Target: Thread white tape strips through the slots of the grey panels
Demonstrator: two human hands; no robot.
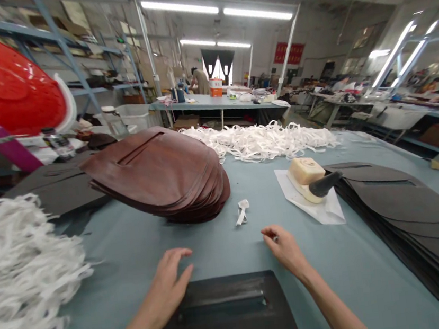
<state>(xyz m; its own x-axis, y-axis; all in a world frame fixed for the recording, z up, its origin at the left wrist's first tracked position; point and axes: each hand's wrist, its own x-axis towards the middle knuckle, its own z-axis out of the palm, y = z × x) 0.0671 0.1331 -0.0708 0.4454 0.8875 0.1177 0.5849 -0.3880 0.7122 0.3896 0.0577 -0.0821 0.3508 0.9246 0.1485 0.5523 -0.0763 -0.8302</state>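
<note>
My left hand hovers with spread fingers just above the far edge of a black leather panel, which has a slot cut in it. My right hand is beside that panel's far right corner, its fingertips close together, with nothing visible between them. A small white strip lies between my hands and a tall stack of brown leather panels. Right of my right hand are a cream sponge block and a black-handled tool on white paper. A stack of black panels lies further right.
The blue-grey work table holds white strip piles. Dark panels and a red shell sit left. Behind are shelving and long tables, with a co-worker at the far one.
</note>
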